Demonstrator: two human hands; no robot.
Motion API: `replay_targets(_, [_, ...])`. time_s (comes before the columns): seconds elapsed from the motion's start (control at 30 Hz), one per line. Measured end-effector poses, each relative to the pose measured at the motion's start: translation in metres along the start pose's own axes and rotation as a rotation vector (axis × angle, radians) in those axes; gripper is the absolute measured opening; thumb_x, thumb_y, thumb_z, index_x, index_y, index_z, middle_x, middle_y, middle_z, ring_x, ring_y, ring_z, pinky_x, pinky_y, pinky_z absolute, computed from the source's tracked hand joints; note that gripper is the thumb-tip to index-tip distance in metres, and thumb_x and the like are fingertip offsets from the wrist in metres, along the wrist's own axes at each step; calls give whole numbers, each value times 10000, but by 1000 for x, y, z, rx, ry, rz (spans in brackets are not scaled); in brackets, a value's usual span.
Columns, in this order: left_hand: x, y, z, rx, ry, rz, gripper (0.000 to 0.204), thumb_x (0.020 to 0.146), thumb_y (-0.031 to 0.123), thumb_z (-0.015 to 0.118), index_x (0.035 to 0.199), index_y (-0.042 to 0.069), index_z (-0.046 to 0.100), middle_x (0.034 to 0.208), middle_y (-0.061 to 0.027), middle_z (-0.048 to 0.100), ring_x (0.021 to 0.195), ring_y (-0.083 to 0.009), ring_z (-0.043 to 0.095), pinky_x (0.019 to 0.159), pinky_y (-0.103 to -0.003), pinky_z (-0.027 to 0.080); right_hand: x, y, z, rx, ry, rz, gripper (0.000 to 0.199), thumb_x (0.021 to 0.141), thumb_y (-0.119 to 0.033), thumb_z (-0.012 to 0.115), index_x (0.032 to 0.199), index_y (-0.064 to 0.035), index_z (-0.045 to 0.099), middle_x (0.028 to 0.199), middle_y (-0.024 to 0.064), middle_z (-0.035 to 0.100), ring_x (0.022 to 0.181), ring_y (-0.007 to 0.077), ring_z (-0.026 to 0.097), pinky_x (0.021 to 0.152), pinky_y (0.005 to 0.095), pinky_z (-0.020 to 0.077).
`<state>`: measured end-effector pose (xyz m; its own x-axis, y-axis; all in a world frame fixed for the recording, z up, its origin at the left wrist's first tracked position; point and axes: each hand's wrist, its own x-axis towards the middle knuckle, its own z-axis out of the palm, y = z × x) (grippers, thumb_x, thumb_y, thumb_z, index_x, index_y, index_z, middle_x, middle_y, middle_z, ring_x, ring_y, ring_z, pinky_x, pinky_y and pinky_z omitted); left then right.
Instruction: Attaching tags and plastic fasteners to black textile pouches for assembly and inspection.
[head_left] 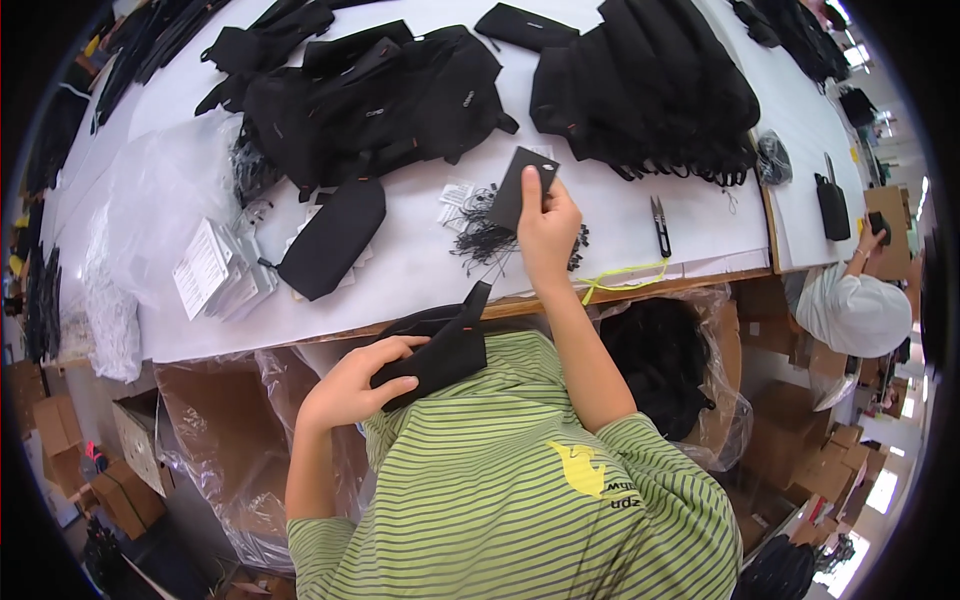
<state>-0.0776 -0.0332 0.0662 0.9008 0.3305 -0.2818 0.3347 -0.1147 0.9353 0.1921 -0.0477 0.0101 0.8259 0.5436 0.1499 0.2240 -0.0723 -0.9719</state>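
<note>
My left hand (352, 388) is wrapped round a black fabric pouch (445, 352), held against my striped shirt at the table's front edge. In my right hand (548, 232) a flat black hang tag (515, 195) is pinched under the thumb. Beneath the tag lies a heap of black tag strings (485, 243). Left of it another black pouch (335, 240) rests on some white paper slips. A stack of printed white cards (215, 270) sits farther left. Thread snips (660, 228) lie to the right of the strings.
Black bags (380, 105) and a pile of black pouches (640, 90) cover the table's (620, 215) far side. Clear plastic bags (165, 200) lie at the left. Below the edge stand plastic-lined cartons (215, 430). A co-worker (850, 305) handles a dark item at the right.
</note>
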Motion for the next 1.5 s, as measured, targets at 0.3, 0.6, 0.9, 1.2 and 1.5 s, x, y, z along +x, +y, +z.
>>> replay_targets(0.3, [4,7,-6,40,52,-56,338,834,153,616,1107,-34,550,1147,-124,604,932,-248,575,858,-328,439,5,-2,-30,-207,-140,-64,329,847,-314,658,763,5,657,492,20,518,434,58,404,429,251,299])
replay_targets(0.6, [12,5,-4,143,62,-1,369,838,164,619,1158,-7,556,1081,-146,621,962,-287,598,846,-347,457,6,12,-38,-272,-148,-75,370,839,-331,689,720,16,644,467,-10,400,489,50,318,440,261,260])
replay_targets(0.9, [20,21,-5,240,-13,-19,227,777,145,681,954,31,595,1311,-147,482,1076,-335,555,859,-372,455,-15,-38,-34,21,-590,122,480,808,-274,741,515,-21,457,482,-80,351,499,12,259,426,241,206])
replay_targets(1.2, [29,21,12,542,214,382,244,703,132,711,904,63,589,1174,-85,553,1057,-283,531,930,-428,386,-47,-49,-31,-672,-1366,-355,242,808,-312,637,785,-86,721,638,146,621,595,319,598,562,395,470])
replay_targets(1.5, [57,13,-18,136,-135,-66,177,863,219,614,925,53,625,807,-75,640,796,-241,594,763,-323,449,-30,-64,-58,-567,-1513,-153,382,709,-423,742,851,-70,704,550,72,533,525,235,557,522,320,429])
